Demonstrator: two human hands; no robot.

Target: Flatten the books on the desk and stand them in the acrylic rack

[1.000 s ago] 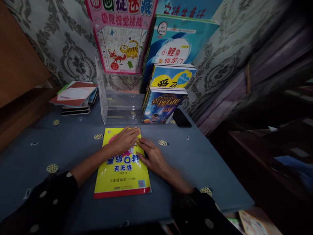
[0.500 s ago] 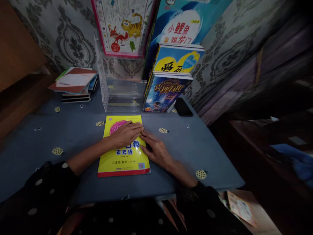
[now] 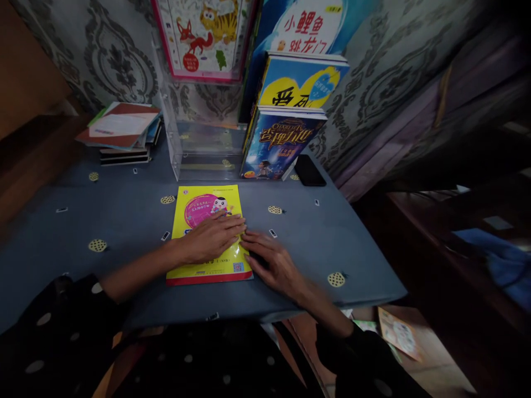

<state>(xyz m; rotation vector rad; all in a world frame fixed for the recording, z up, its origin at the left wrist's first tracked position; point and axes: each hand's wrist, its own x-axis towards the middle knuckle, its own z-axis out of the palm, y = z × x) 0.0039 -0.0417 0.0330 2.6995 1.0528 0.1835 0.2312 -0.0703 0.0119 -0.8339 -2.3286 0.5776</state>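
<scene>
A yellow workbook with a pink oval and a red lower edge lies closed on the blue tablecloth in front of me. My left hand rests flat across the middle of its cover, fingers stretched toward the right edge, hiding part of the print. Beside that right edge is my right hand, its fingers extended and the fingertips at the book's border, close to the left fingertips. Neither hand grasps anything.
A clear acrylic rack stands behind the workbook, with a blue book and several others on its right side. A stack of books sits at the back left. A black phone lies right of the rack.
My left hand has slid down the cover toward me, uncovering the cartoon figure near the top. My right hand has shifted slightly down and right. The view has tilted a little.
</scene>
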